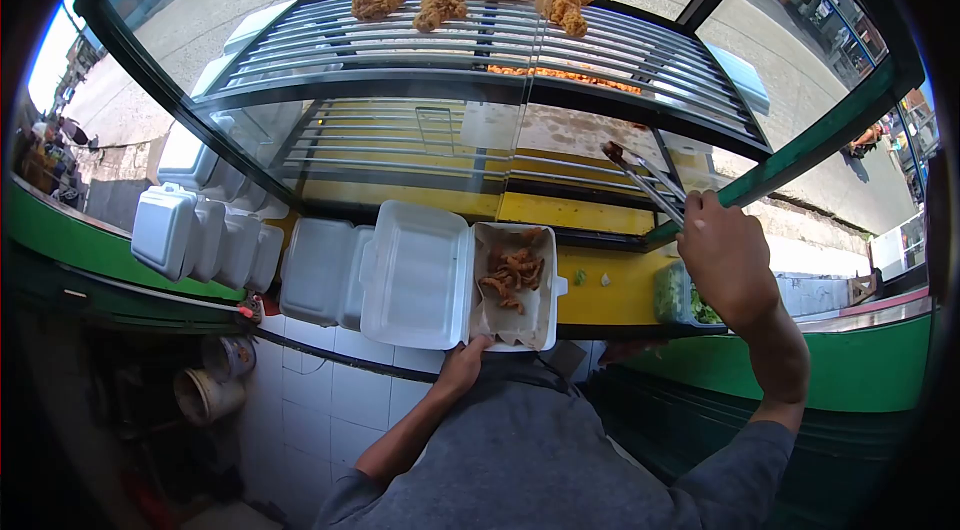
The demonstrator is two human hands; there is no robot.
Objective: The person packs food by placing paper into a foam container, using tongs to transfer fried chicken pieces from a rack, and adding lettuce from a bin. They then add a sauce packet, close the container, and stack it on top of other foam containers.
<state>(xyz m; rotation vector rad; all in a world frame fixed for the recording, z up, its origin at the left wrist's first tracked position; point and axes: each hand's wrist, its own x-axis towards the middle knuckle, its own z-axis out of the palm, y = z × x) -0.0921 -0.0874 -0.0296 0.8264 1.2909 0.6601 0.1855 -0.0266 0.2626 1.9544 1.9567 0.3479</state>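
Note:
My right hand (728,255) is closed around metal tongs (660,196), raised in front of the display case. A small dark brown piece (612,150) shows at the tongs' tips. An open white foam box (551,305) rests on the counter, its lid (412,270) folded out to the left. Brown paper lines the box, and several pieces of fried food (515,275) lie on it. My left hand (463,367) grips the front edge of the box near the hinge, with most of its fingers hidden below.
Fried chicken (440,7) sits on the upper slatted rack (380,45) of the glass case. Closed foam boxes (165,230) stand at the left. On the yellow counter (605,308), a clear tub of green leaves (675,292) stands at the right, near small green scraps (580,277).

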